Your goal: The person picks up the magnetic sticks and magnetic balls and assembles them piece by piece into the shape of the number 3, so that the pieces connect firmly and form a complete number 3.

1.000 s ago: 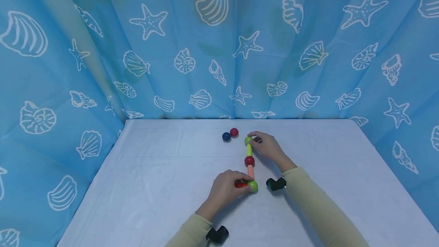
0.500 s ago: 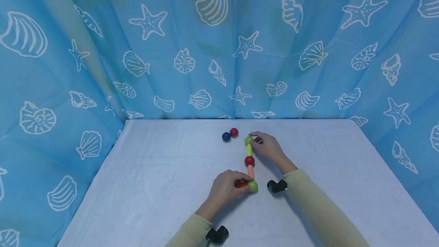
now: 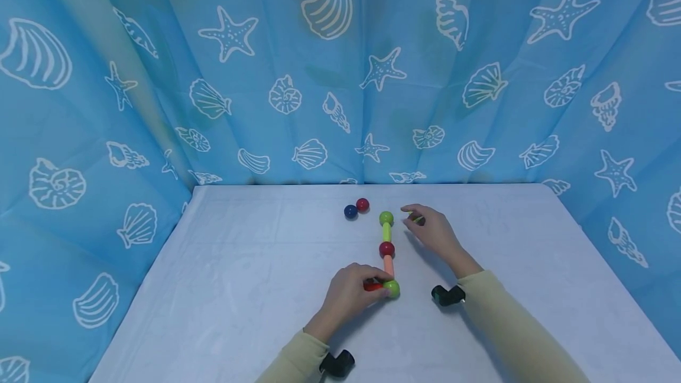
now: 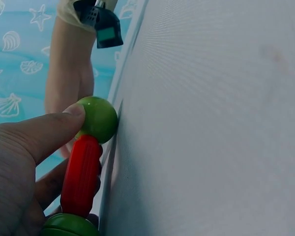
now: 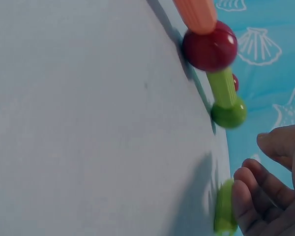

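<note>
A chain of toy balls and rods stretches across the table: a far green ball (image 3: 386, 217), a yellow-green rod (image 3: 386, 232), a dark red ball (image 3: 386, 249), a salmon rod (image 3: 389, 266) and a near green ball (image 3: 392, 289). My left hand (image 3: 351, 288) pinches that near ball between thumb and fingers. From it a red rod (image 4: 81, 177) runs under the hand to another green ball (image 4: 71, 226). My right hand (image 3: 433, 232) is apart from the chain, fingers loosely bent, holding nothing. Behind its fingertips lies a lime rod (image 5: 225, 209).
A blue ball (image 3: 350, 211) and a red ball (image 3: 363, 205) sit together left of the chain's far end. A white cloth covers the table (image 3: 239, 288). Blue shell-print curtain (image 3: 287, 129) stands behind it. Each wrist carries a black camera (image 3: 448, 295).
My right hand has let go of the far green ball and moved right, away from it. The left hand has stayed in place on the near green ball.
</note>
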Motion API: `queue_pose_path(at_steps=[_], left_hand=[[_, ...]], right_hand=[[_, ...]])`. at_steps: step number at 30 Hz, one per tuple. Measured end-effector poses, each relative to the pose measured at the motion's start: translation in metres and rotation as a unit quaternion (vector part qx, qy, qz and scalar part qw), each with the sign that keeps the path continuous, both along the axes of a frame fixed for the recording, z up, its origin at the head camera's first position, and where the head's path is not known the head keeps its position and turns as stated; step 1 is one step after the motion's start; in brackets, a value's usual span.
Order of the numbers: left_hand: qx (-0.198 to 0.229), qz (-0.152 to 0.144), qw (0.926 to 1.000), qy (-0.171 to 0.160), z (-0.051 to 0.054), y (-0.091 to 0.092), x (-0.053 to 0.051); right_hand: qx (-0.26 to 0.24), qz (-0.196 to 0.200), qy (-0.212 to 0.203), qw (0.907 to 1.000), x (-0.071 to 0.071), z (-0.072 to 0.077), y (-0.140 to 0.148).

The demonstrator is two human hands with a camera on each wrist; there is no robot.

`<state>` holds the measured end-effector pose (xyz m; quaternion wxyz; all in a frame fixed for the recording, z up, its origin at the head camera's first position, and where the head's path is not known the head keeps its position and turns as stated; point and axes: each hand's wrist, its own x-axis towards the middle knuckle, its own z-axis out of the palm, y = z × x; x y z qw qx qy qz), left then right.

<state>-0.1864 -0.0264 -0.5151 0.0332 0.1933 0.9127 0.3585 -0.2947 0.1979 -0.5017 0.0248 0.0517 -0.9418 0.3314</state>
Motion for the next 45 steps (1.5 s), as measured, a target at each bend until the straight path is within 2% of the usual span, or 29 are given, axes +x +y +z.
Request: queue_pose_path(at_steps=[7, 14, 22, 32, 38, 45], left_hand=[[0.001, 0.003, 1.0000, -0.007, 0.000, 0.000, 0.000], [-0.001, 0.006, 0.9999, -0.009, 0.000, 0.000, 0.000], [-0.003, 0.006, 0.9999, -0.009, 0.000, 0.000, 0.000], [-0.009, 0.007, 0.9999, -0.008, 0.001, 0.000, 0.001], [-0.008, 0.007, 0.9999, -0.008, 0.002, 0.000, 0.002], [-0.008, 0.006, 0.9999, -0.003, 0.003, 0.000, 0.002]], right_hand=[[-0.015, -0.020, 0.011, 0.9996, 0.003, -0.003, 0.022], [-0.021, -0.035, -0.005, 0.9991, 0.003, -0.012, 0.035], [-0.020, -0.026, -0.004, 0.9995, 0.002, -0.015, 0.041], [-0.023, -0.021, -0.058, 0.9978, 0.012, -0.012, 0.034], [-0.014, 0.003, -0.053, 0.9985, 0.021, -0.012, 0.031], [0.013, 0.011, -0.043, 0.9989, 0.029, -0.012, 0.029]])
